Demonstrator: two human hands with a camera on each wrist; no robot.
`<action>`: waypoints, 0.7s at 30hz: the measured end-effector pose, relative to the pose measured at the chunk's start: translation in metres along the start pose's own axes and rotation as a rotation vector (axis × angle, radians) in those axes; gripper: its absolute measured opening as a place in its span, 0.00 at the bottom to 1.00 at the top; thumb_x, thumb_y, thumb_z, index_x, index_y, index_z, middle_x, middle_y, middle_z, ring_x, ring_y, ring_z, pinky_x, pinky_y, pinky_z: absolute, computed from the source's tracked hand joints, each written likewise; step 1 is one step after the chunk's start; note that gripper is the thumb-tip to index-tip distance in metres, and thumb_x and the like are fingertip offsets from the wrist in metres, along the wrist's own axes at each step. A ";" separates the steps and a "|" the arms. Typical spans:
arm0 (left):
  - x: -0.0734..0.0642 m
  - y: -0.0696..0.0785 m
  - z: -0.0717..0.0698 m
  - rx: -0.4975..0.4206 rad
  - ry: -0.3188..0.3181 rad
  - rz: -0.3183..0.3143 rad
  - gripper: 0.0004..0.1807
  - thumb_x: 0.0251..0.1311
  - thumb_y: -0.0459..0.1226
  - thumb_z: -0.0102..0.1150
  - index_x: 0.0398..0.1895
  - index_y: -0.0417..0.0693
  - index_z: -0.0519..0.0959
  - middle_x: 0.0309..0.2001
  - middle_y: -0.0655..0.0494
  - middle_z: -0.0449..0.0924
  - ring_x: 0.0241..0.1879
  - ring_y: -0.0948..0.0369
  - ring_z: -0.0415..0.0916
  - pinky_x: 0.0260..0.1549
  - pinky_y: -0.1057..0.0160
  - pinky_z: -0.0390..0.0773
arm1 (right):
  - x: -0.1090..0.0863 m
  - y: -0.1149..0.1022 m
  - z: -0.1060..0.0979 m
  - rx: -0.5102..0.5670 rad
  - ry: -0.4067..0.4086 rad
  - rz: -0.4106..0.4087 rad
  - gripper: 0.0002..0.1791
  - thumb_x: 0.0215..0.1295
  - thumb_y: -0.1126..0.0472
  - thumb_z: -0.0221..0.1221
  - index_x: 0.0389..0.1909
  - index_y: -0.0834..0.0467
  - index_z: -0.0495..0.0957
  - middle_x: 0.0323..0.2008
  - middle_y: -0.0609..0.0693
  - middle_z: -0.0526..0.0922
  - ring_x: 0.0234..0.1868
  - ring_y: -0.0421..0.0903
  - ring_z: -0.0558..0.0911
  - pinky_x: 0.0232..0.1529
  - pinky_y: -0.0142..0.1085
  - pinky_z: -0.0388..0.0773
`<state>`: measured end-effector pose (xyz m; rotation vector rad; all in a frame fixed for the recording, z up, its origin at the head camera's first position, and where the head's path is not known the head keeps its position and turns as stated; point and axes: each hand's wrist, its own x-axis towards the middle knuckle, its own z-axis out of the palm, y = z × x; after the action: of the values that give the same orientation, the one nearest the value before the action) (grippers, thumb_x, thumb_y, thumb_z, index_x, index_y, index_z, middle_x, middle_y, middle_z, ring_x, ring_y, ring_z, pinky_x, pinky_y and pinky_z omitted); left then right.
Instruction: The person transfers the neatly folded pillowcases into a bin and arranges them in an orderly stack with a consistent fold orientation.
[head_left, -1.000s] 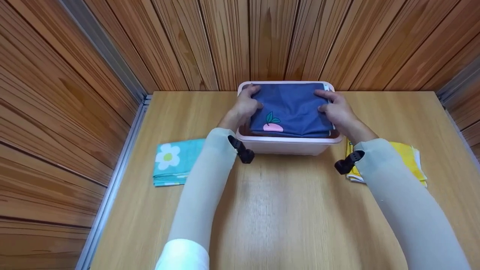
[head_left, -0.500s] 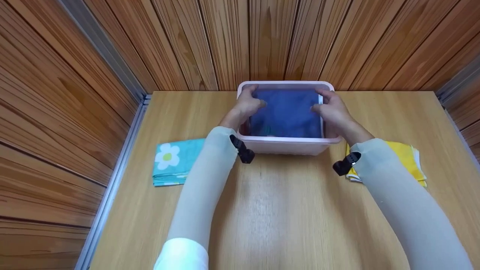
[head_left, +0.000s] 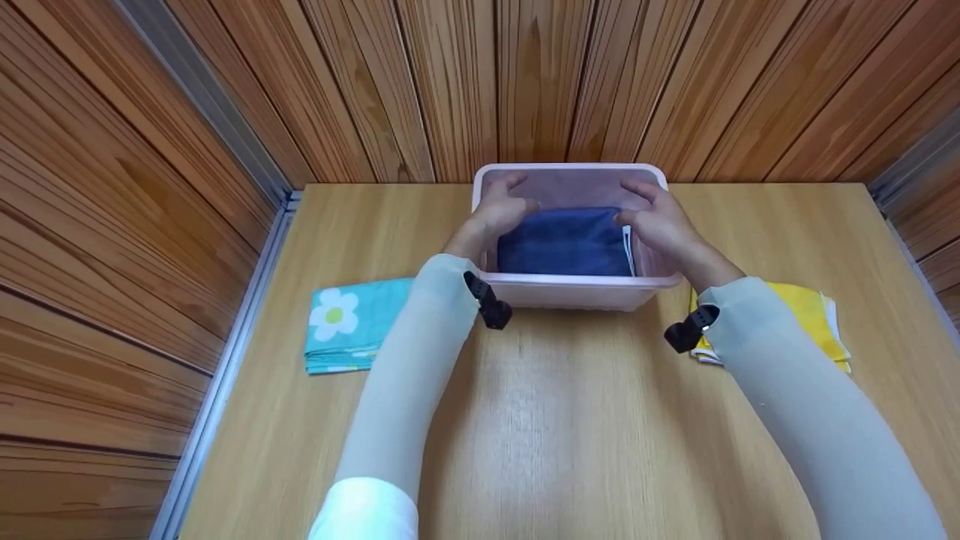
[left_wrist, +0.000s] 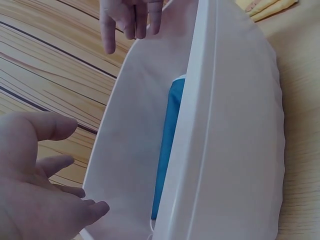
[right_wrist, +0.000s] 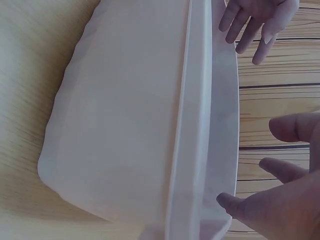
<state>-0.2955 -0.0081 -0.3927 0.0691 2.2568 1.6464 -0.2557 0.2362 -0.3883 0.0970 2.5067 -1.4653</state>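
Note:
A folded dark blue cloth [head_left: 564, 244] with a white edge lies inside the pale pink plastic bin [head_left: 577, 294], toward its front wall. In the left wrist view, a strip of the blue cloth [left_wrist: 169, 145] shows low behind the bin's rim. My left hand [head_left: 496, 216] is over the bin's left side, its fingers spread and holding nothing. Over the right side is my right hand [head_left: 660, 223], fingers apart and likewise without anything in them. Both wrist views show the two hands facing each other above the bin's opening.
A folded turquoise cloth with a white flower [head_left: 335, 315] lies on the wooden table [head_left: 555, 435], left of the bin. On the right, a folded yellow cloth [head_left: 814, 319] is partly behind my right sleeve. A plank wall [head_left: 536, 90] stands directly behind the bin.
The blue cloth has gone from near the bin's rim down inside it, and its radish-like print no longer shows. Both hands have let go of it and moved slightly inward.

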 end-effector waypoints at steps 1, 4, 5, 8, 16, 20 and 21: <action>0.000 0.000 0.000 -0.001 -0.001 -0.003 0.36 0.70 0.35 0.57 0.79 0.47 0.60 0.77 0.49 0.58 0.76 0.52 0.55 0.74 0.52 0.57 | 0.000 0.000 0.000 -0.004 0.000 -0.005 0.38 0.71 0.63 0.53 0.81 0.56 0.53 0.81 0.59 0.47 0.80 0.60 0.48 0.76 0.61 0.44; 0.000 0.000 0.000 -0.005 -0.006 -0.002 0.35 0.70 0.35 0.57 0.79 0.46 0.59 0.77 0.48 0.58 0.76 0.52 0.56 0.73 0.53 0.58 | 0.001 0.001 -0.001 -0.016 -0.004 -0.006 0.38 0.72 0.63 0.53 0.81 0.57 0.53 0.81 0.59 0.47 0.80 0.60 0.47 0.76 0.61 0.43; 0.000 0.000 0.000 -0.007 -0.010 -0.001 0.35 0.71 0.35 0.57 0.79 0.46 0.59 0.77 0.47 0.58 0.76 0.52 0.56 0.73 0.54 0.58 | 0.001 0.001 -0.001 -0.021 -0.005 -0.009 0.38 0.72 0.63 0.53 0.81 0.57 0.53 0.81 0.60 0.47 0.80 0.60 0.47 0.76 0.61 0.43; 0.000 0.001 0.000 -0.007 -0.019 -0.009 0.34 0.72 0.35 0.55 0.79 0.47 0.59 0.78 0.48 0.57 0.76 0.52 0.55 0.73 0.54 0.59 | 0.001 0.000 -0.002 -0.016 -0.016 0.006 0.38 0.73 0.62 0.53 0.81 0.56 0.52 0.81 0.59 0.47 0.80 0.59 0.47 0.76 0.61 0.44; -0.002 0.007 -0.001 0.028 -0.026 -0.003 0.33 0.71 0.35 0.55 0.79 0.47 0.61 0.77 0.47 0.59 0.74 0.55 0.58 0.73 0.55 0.59 | -0.001 -0.003 -0.004 -0.019 -0.034 0.007 0.37 0.74 0.61 0.52 0.81 0.56 0.52 0.81 0.59 0.48 0.80 0.59 0.48 0.76 0.62 0.44; -0.004 0.011 0.000 0.053 -0.034 0.014 0.33 0.72 0.34 0.54 0.79 0.46 0.60 0.76 0.48 0.60 0.74 0.55 0.58 0.72 0.56 0.59 | -0.003 -0.005 -0.005 -0.037 -0.040 0.004 0.37 0.74 0.61 0.52 0.81 0.54 0.52 0.81 0.58 0.47 0.80 0.61 0.48 0.75 0.64 0.44; -0.004 0.012 0.000 0.059 -0.035 0.017 0.33 0.72 0.34 0.54 0.79 0.47 0.60 0.76 0.49 0.60 0.74 0.55 0.58 0.72 0.56 0.59 | -0.004 -0.006 -0.005 -0.042 -0.040 0.004 0.37 0.74 0.60 0.52 0.81 0.54 0.52 0.81 0.58 0.47 0.80 0.61 0.48 0.75 0.64 0.44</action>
<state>-0.2932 -0.0049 -0.3807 0.1311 2.2845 1.5743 -0.2540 0.2380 -0.3801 0.0647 2.5030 -1.3979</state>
